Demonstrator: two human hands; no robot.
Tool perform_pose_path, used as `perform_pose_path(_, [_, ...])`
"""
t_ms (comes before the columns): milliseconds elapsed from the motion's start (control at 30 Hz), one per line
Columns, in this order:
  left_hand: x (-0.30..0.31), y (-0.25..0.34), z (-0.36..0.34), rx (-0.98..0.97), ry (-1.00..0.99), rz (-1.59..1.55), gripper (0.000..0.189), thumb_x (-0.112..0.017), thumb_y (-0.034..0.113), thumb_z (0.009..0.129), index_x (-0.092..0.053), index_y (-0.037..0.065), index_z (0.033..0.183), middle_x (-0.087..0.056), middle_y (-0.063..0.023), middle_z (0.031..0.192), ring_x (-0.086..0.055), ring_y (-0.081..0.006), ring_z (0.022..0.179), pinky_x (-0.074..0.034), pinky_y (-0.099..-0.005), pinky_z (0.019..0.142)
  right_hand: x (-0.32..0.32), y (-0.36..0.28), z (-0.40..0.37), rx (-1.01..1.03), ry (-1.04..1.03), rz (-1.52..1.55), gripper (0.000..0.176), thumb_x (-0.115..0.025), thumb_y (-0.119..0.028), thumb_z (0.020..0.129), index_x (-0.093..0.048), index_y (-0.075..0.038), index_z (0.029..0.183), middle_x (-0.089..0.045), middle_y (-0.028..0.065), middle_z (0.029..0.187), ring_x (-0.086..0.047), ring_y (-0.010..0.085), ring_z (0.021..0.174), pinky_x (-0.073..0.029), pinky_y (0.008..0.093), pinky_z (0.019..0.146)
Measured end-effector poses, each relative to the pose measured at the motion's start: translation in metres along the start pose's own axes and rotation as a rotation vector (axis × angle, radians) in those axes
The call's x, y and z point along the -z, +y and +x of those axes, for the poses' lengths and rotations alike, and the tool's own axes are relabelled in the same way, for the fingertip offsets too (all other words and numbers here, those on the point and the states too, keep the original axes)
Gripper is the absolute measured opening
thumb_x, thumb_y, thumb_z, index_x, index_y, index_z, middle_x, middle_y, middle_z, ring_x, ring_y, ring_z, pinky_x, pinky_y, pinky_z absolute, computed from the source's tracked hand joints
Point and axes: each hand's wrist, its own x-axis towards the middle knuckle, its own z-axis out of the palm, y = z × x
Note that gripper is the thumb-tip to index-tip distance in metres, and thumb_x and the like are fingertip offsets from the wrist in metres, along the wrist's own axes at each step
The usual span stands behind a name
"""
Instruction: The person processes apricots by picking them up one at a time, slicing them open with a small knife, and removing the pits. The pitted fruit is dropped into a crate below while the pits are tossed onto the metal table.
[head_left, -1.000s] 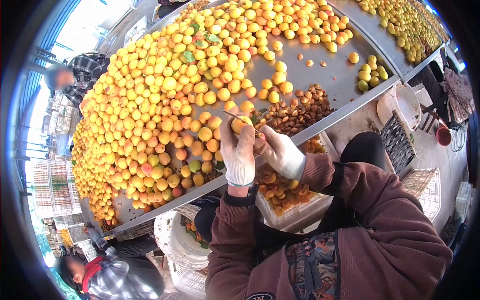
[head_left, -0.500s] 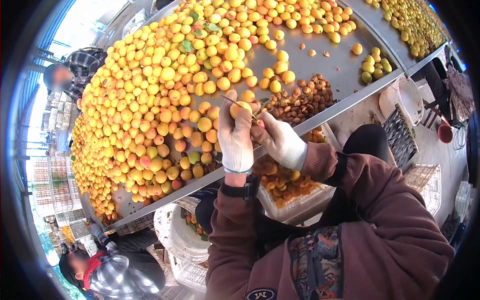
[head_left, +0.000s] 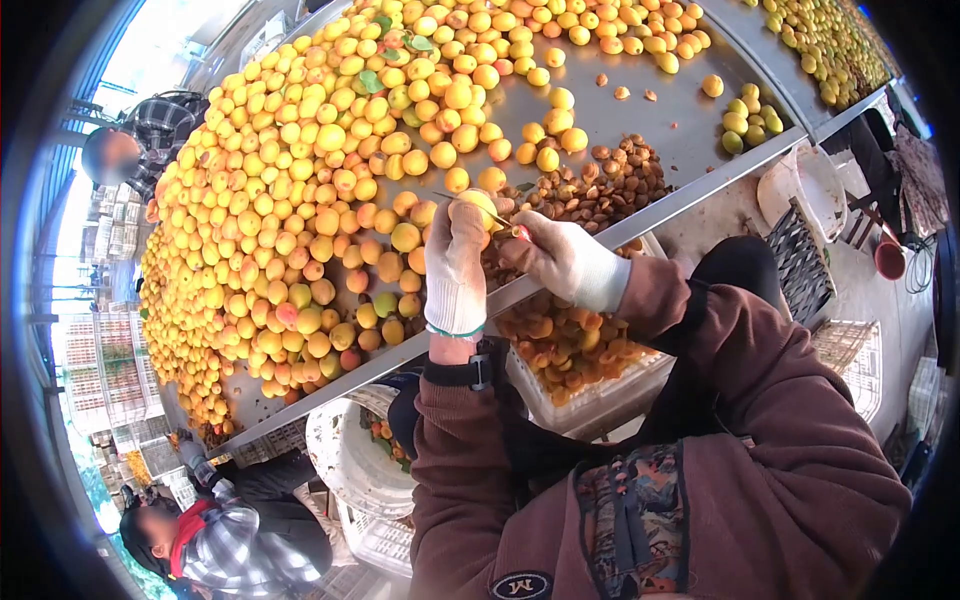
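- Fingers (head_left: 458, 222) of left hand (head_left: 455, 268) grip apricot (head_left: 482, 206); right hand (head_left: 563, 262) closed on knife (head_left: 512, 229), blade against fruit.
- Step, judged: cutting around the pit.
- Next needs steady blade, firm hold.

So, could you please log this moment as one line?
left hand: grips apricot | right hand: knife against apricot | pit pile beside

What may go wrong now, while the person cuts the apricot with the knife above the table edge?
1. The knife in the right hand cuts the apricot gripped by the left hand; a slip could drive the blade into the gloved fingers.
2. Both hands work over the table edge; a dropped piece might miss the crate below.
3. The apricot pile lies close to that edge, so a nudge may roll fruit off.
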Motion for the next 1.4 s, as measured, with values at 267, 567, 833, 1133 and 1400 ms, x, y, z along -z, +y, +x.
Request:
perform_pose_path(267, [-0.024, -0.014, -0.013, 0.12, -0.002, -0.656, 0.06, -0.039, 0.055, 0.1, -0.05, 0.0, 0.121, -0.061, -0.0165, 0.118, -0.055, -0.0263, 0.113, -0.041, -0.0397, 0.102, -0.003, 0.004, -0.008, 0.056, 0.086, -0.319, 0.044, -0.058, -0.025, 0.094, -0.041, -0.005, 0.129, -0.065, 0.0231, 0.083, -0.064, 0.0432, 0.079, -0.053, 0.0473, 0.065])
perform_pose_path(567, [-0.017, 0.007, -0.012, -0.096, 0.079, -0.039, 0.037, -0.057, 0.029, 0.098, -0.052, -0.001, 0.12, -0.063, -0.0086, 0.102, -0.057, -0.0164, 0.096, -0.046, -0.03, 0.089, 0.007, -0.012, -0.003, -0.13, -0.122, 0.249, 0.045, -0.055, -0.034, 0.099, -0.051, -0.001, 0.128, -0.068, 0.0139, 0.104, -0.065, 0.0202, 0.096, -0.051, 0.0345, 0.084])
perform_pose_path(833, [-0.024, -0.001, -0.013, 0.06, 0.019, -0.412, 0.047, -0.048, 0.041, 0.101, -0.053, -0.001, 0.123, -0.062, -0.0075, 0.106, -0.057, -0.0156, 0.094, -0.047, -0.0296, 0.088, -0.006, 0.003, -0.007, 0.036, 0.075, -0.012, 0.043, -0.057, -0.033, 0.097, -0.05, -0.005, 0.129, -0.066, 0.0234, 0.093, -0.067, 0.0392, 0.087, -0.053, 0.04, 0.073])
perform_pose_path(1133, [-0.029, -0.011, -0.017, 0.019, 0.095, -0.477, 0.049, -0.05, 0.043, 0.101, -0.053, -0.002, 0.12, -0.063, -0.0083, 0.098, -0.059, -0.0197, 0.097, -0.046, -0.0331, 0.09, -0.015, -0.007, -0.012, -0.001, 0.117, 0.009, 0.043, -0.058, -0.028, 0.095, -0.049, -0.001, 0.127, -0.066, 0.0246, 0.091, -0.067, 0.0401, 0.088, -0.053, 0.0416, 0.074])
perform_pose_path(1400, [-0.022, -0.001, -0.014, -0.014, 0.095, 0.021, 0.046, -0.051, 0.037, 0.101, -0.053, -0.003, 0.124, -0.06, -0.0079, 0.112, -0.056, -0.0137, 0.099, -0.047, -0.0268, 0.085, -0.006, -0.007, -0.009, -0.147, 0.05, 0.111, 0.026, -0.058, -0.014, 0.094, -0.051, 0.0, 0.115, -0.064, 0.021, 0.086, -0.067, 0.0379, 0.084, -0.053, 0.0369, 0.073])
